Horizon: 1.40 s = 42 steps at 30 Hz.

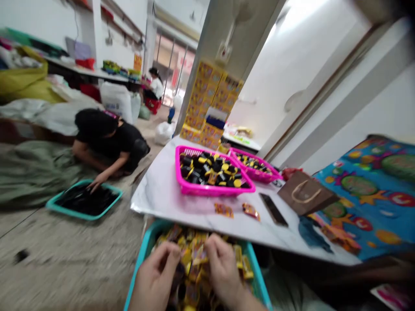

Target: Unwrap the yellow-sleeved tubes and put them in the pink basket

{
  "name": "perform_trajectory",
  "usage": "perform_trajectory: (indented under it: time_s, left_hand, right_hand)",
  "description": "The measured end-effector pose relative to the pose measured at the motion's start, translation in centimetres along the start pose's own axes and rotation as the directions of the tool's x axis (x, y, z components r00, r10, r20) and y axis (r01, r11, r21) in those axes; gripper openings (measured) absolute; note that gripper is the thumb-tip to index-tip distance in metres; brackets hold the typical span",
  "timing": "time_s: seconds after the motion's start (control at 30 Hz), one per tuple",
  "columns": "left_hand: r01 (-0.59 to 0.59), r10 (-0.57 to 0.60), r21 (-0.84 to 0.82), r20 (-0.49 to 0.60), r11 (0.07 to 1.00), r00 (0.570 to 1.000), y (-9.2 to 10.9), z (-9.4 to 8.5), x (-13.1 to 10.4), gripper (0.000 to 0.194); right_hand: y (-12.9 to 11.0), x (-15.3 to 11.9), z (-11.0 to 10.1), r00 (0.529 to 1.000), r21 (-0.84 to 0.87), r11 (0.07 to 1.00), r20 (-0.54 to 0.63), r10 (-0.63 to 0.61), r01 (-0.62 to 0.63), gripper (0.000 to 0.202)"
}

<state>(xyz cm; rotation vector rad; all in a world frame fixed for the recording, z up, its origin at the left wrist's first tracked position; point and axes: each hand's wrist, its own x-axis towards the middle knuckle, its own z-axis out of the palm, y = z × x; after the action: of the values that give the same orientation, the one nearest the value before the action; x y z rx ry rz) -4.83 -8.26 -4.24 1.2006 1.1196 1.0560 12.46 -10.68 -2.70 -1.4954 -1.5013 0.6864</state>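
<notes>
Both my hands are above a teal basket [259, 283] filled with small yellow packets and some dark pieces. My left hand [157, 276] is over its left part, thumb and fingertips pinched together. My right hand [223, 268] is over the right part, its fingers also drawn together. Whatever either hand pinches is too small or blurred to name. Beyond them, a pink basket [214, 190] holds black and yellow pieces on the white table [162, 190]. Two small orange packets [223, 210] lie in front of it.
Another pink basket [259, 175], a dark phone [273, 209] and a brown paper bag [306, 194] are on the table. Yellow boxes [207, 103] stand behind. At left, a crouching person [113, 138] reaches into a teal tray [81, 214] on the floor.
</notes>
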Motion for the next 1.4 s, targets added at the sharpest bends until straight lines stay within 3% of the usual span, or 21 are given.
perform_trajectory:
  time_s: [0.17,0.37,0.47,0.63,0.83,1.0,1.2,1.4]
  left_hand:
    - [-0.180,0.171,-0.067,-0.115,0.982,0.979,1.0,0.6,-2.5,0.028]
    - [-0.263,0.257,-0.010,-0.179,0.965,0.950,2.1,2.0,-4.5,0.018]
    - [-0.197,0.184,-0.067,-0.164,0.978,0.969,2.3,2.3,-4.7,0.022]
    - [-0.045,0.034,-0.133,-0.084,0.990,0.996,2.5,2.4,-5.3,0.025]
    - [-0.117,0.117,-0.018,-0.035,0.993,0.993,1.6,2.0,-5.2,0.016]
    - [-0.128,0.126,0.060,0.024,0.990,0.992,0.9,1.3,-4.6,0.020]
    - [-0.086,0.085,0.068,0.023,0.994,0.996,0.4,0.4,-4.3,0.012]
    - [0.113,-0.113,-0.013,0.046,0.993,0.993,1.6,0.9,-4.9,0.024]
  right_hand:
    - [0.0,-0.6,-0.1,0.999,0.110,0.994,-0.028,-0.015,0.018,0.040]
    - [-0.5,-2.4,-0.7,0.964,-0.038,0.967,-0.077,-0.253,0.251,0.035]
    - [-0.3,-3.2,-1.1,0.940,-0.071,0.941,-0.068,-0.335,0.331,0.033]
    - [0.1,-3.9,-1.2,0.927,-0.081,0.928,-0.060,-0.370,0.365,0.031]
    - [0.1,-3.7,-0.7,0.910,-0.075,0.908,-0.010,-0.415,0.413,0.028]
    - [-0.2,-3.6,-0.6,0.855,-0.097,0.851,0.014,-0.518,0.517,0.028]
    - [-0.3,-3.6,-1.3,0.893,-0.129,0.884,0.065,-0.445,0.450,0.012]
    - [-0.4,-3.6,-1.6,0.880,-0.111,0.876,0.143,-0.453,0.469,0.019]
